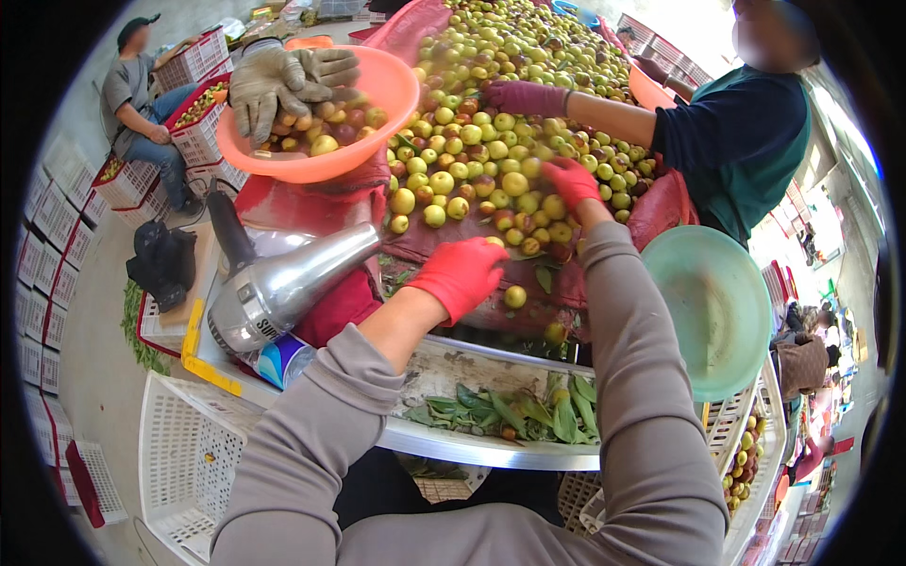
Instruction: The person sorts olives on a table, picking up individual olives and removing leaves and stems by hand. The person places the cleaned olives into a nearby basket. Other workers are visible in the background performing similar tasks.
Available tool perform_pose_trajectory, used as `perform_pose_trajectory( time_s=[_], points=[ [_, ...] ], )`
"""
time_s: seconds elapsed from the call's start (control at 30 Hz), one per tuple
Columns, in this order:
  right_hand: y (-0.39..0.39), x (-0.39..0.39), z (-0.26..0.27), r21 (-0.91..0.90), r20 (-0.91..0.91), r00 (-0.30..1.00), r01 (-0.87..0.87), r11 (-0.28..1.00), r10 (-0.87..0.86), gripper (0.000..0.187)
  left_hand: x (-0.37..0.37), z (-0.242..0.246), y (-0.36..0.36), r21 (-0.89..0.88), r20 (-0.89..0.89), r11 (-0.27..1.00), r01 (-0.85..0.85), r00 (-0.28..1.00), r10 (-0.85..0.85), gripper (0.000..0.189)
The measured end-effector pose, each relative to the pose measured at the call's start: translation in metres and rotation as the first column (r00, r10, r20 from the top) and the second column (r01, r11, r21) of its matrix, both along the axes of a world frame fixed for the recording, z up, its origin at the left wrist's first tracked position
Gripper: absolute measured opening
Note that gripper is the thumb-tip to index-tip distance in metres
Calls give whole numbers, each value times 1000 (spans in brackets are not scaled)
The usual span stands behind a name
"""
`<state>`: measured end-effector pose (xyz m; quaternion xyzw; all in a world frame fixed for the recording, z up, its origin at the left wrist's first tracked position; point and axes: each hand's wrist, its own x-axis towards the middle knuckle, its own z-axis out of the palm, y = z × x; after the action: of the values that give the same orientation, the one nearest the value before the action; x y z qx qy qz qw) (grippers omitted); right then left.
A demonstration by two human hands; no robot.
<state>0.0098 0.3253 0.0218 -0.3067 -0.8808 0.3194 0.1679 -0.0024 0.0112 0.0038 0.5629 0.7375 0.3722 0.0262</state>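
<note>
Green-and-brown jujubes point(471, 134) cover the red cloth point(453, 247) of the sorting table in front of me. My left hand point(463, 276), in a red glove, is low over the near edge of the pile with its fingers curled. One yellow-green jujube point(495, 242) shows at its fingertips; whether it is gripped is hidden. My right hand point(572, 185), also red-gloved and slightly blurred, reaches into the fruit farther right, its fingers against several jujubes. A single jujube point(514, 296) lies apart on the cloth, and another blurred one point(555, 332) is at the near edge.
Leaves lie in a white trough point(453, 371) before me. Left are a metal hair dryer point(283, 290) and an orange basin point(318, 166) with fruit and work gloves point(272, 85). A green basin point(708, 311) stands right. Opposite, a co-worker's purple-gloved hand point(527, 97) touches the pile. White crates point(187, 453) flank me.
</note>
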Motion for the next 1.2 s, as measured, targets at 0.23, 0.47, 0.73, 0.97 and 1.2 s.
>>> perform_pose_trajectory(
  time_s=[0.23, 0.47, 0.73, 0.97, 1.2],
  points=[
    [-98, -49, -14, 283, -36, 967, -232, 930, 253, 72, -8, 10, 5, 281, 2, 938, -205, 977, 213, 30],
    [-169, 11, -16, 583, 134, 728, -607, 541, 672, 56, -17, 5, 7, 401, -73, 856, -325, 921, 383, 35],
    [-118, 105, 35, -250, 104, 677, -691, 678, 728, 34, -13, -8, -1, -106, -184, 888, -448, 886, 426, 47],
    [-37, 83, 18, 90, 123, 989, 68, 994, -79, 51, -7, 2, -5, -117, -84, 989, 91, 991, -101, 36],
    [-103, 7, -17, 257, 182, 983, -53, 965, 5, 58, -14, 0, 4, 77, 49, 986, -147, 988, 144, 28]
  ],
)
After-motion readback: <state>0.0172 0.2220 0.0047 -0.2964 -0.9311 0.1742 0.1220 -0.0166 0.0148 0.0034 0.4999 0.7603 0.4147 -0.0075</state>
